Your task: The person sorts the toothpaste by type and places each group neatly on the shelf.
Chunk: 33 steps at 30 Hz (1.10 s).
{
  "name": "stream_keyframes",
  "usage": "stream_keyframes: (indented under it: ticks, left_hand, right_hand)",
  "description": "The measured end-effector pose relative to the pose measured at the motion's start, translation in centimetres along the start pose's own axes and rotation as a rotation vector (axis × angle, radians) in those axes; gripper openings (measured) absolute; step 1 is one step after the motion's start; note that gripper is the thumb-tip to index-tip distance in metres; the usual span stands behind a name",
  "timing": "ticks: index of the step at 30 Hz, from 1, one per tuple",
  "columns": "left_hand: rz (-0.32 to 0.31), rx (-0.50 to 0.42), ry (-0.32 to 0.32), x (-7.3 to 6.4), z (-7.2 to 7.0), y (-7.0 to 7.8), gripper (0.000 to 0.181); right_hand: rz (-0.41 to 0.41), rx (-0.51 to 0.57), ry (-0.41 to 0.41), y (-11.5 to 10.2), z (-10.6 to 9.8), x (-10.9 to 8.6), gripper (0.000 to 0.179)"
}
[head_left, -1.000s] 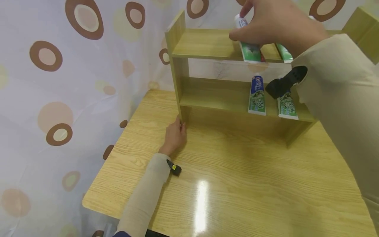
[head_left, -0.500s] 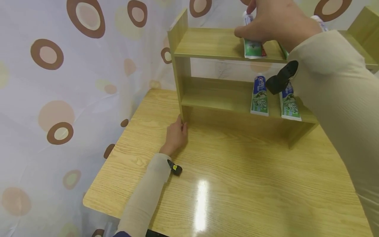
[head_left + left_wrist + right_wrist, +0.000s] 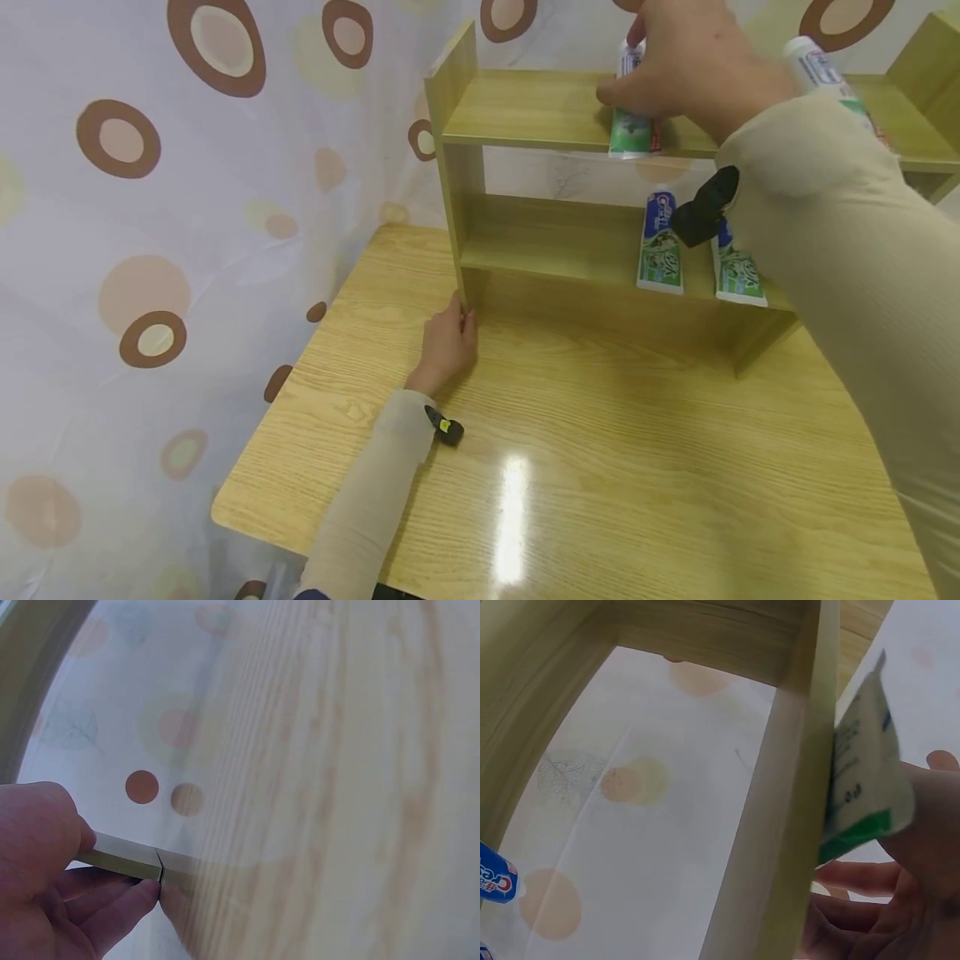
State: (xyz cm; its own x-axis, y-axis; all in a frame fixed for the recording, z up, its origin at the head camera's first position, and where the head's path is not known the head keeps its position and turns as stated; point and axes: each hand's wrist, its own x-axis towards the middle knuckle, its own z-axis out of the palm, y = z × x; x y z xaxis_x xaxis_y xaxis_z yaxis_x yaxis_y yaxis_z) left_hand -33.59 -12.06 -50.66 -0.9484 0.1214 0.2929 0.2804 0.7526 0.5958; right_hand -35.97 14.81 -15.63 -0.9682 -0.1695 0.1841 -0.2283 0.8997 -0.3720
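Note:
My right hand [image 3: 686, 75] holds a white and green toothpaste tube [image 3: 632, 133] at the upper board of a wooden shelf [image 3: 540, 108]. The tube's flat end pokes slightly past the board's front edge, cap end toward the wall. In the right wrist view the tube [image 3: 862, 772] stands against the board's edge, fingers behind it. My left hand [image 3: 446, 346] grips the foot of the shelf's left side panel; thumb and fingers pinch that panel [image 3: 124, 862] in the left wrist view. Below my right hand, two blue and green toothpaste tubes [image 3: 661, 250] lie on the lower board.
Another white-capped tube [image 3: 817, 71] lies on the upper board to the right, partly behind my forearm. The shelf stands on a wood-grain table [image 3: 585, 467], against a patterned curtain [image 3: 225, 250]. The shelf's right part is partly covered by my sleeve.
The tube in my right hand has shifted slightly and lies straighter on the upper board. My right forearm has swung a little, uncovering the tube at right. My left hand keeps its place.

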Motion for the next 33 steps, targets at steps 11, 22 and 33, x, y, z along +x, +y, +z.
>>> stream_keyframes:
  ticks: [11, 22, 33]
  left_hand:
    - [0.011, 0.000, -0.014, -0.1, 0.3, 0.5, 0.026]
    - [0.048, -0.039, 0.011, 1.0, 0.9, -1.3, 0.025]
    - [-0.034, -0.212, -0.147, 0.4, -2.0, -0.4, 0.052]
  right_hand:
    - [0.014, -0.033, 0.033, 1.2, 0.2, 0.1, 0.071]
    - [-0.053, -0.003, 0.206, 0.7, -0.9, -3.7, 0.061]
    - [-0.053, 0.051, 0.217, 1.9, 0.0, -7.4, 0.066]
